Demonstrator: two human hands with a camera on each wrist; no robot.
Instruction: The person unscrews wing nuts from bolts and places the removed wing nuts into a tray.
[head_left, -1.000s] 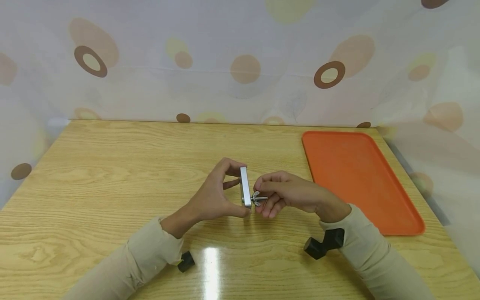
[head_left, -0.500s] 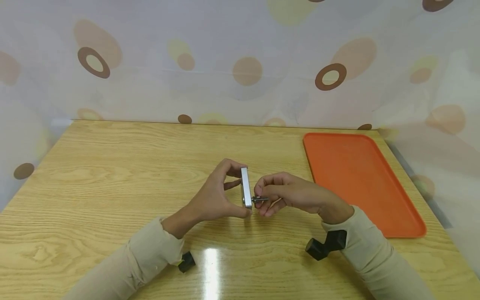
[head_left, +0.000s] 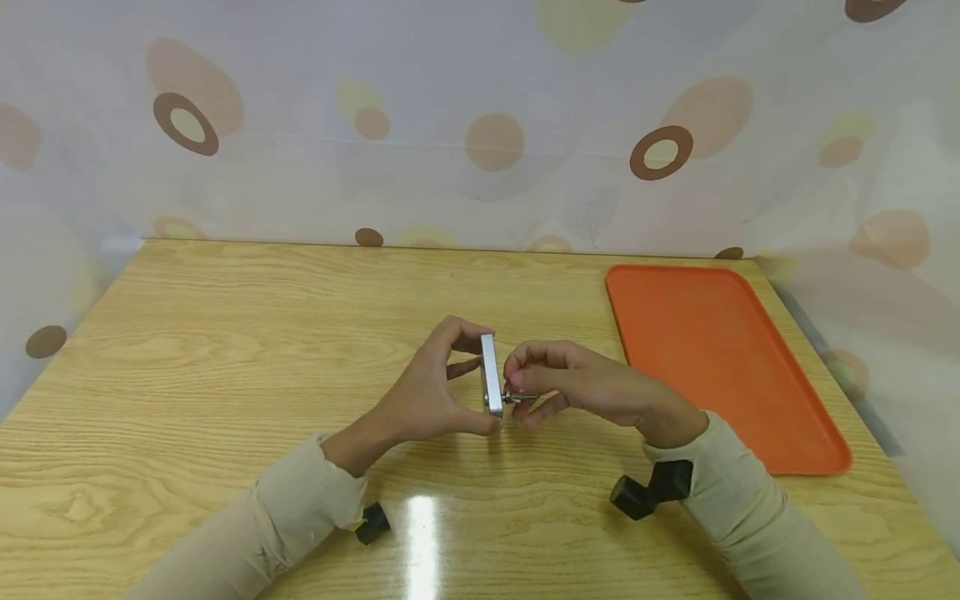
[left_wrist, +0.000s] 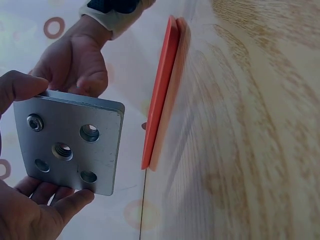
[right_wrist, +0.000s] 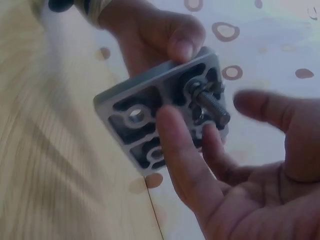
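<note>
My left hand grips a square silver metal plate by two opposite edges, thumb on one and fingers on the other, above the table. The left wrist view shows its flat face with several holes and a bolt head in one corner. On the ribbed back, the threaded bolt sticks out with a wing nut on it close to the plate. My right hand has its fingers around the wing nut; in its wrist view the fingers are extended and the thumb stands apart from the bolt.
An orange tray lies on the wooden table at the right, beyond my right forearm. A patterned cloth hangs behind the table and along its sides. Black wrist devices sit on both sleeves.
The wing nut has turned on the bolt; its wings faced up spread one second ago. My right fingers and thumb have shifted slightly around it. The left hand and plate keep nearly the same place.
</note>
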